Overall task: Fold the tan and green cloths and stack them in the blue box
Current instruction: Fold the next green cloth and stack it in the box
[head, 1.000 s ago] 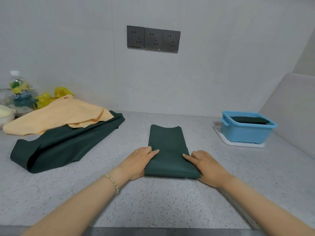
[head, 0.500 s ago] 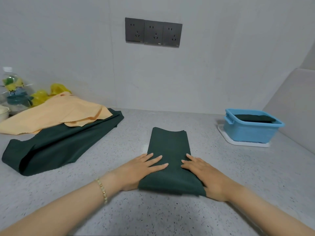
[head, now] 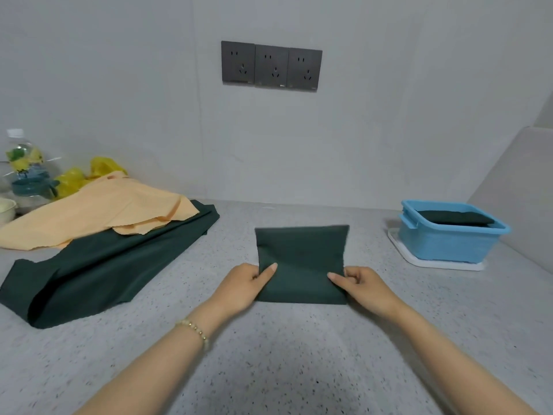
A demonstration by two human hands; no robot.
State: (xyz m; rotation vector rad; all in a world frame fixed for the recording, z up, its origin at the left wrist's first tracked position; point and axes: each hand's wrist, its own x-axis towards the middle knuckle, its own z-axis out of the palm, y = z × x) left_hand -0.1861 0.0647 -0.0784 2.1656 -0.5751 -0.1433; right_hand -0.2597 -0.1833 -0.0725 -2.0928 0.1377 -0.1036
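Head view is all I have, so I judge progress from it alone. My left hand (head: 244, 284) and right hand (head: 363, 287) each pinch a near corner of a folded green cloth (head: 300, 259) that lies flat on the speckled bench (head: 299, 354) in front of me; the fingers (head: 267, 271) are closed on its side edges, thumbs on top. It looks like a compact rectangle, so I take this fold as nearly finished. At the right, the blue box (head: 443, 245) sits on a white tray (head: 434, 263), well apart from my hands, with one dark folded cloth (head: 457, 218) already inside. At the left, a tan cloth (head: 98, 214) lies loosely spread over another unfolded green cloth (head: 98, 265). By my reckoning one piece is stowed, one is about ready, and two have yet to be folded.
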